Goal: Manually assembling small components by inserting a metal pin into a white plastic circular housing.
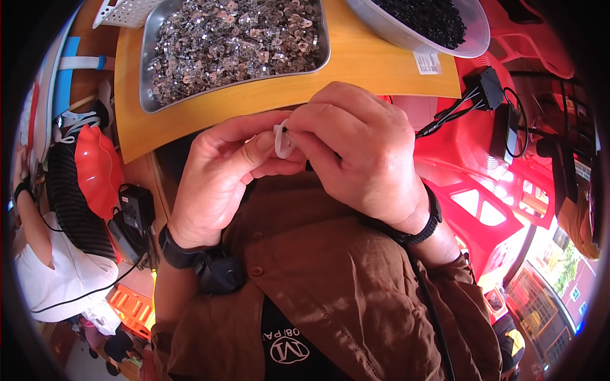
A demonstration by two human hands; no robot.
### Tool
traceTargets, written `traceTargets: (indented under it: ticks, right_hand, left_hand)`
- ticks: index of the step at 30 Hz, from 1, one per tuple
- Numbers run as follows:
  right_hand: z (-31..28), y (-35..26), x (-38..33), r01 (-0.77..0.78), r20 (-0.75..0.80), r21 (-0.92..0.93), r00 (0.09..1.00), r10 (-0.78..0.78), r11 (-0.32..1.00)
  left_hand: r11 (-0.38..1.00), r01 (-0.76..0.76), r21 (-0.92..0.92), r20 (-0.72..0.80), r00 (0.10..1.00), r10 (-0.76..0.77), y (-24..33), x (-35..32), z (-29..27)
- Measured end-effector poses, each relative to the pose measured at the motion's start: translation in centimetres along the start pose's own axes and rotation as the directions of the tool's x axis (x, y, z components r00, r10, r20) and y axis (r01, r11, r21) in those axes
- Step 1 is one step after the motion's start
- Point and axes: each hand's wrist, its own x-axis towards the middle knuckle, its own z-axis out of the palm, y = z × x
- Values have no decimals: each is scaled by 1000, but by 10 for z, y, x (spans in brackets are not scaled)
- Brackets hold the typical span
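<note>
Two hands: left hand (219, 171) and right hand (356, 149) both pinching one small clear plastic ring (281, 141); one rectangular steel tray (149, 70), one round steel bowl (473, 35) behind.

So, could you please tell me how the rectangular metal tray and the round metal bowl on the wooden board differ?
The rectangular tray has straight walls and rounded corners; the round bowl has a curved rim. The tray holds clear, glinting, pale plastic pieces; the bowl holds small black pieces. The tray lies left, the bowl right, partly out of frame. Both are grey metal on the wooden board.
</note>
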Motion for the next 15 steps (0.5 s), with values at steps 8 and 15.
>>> traceTargets:
  ticks: [8, 15]
  right_hand:
    - [-4, 6, -6, -361, 141, 399, 933, 333, 843]
    - [-4, 4, -3, -441, 258, 666, 893, 370, 601]
  left_hand:
    - [998, 60, -20, 132, 990, -57, 0, 1, -8]
    - [994, 105, -7, 152, 983, -103, 4, -1, -11]
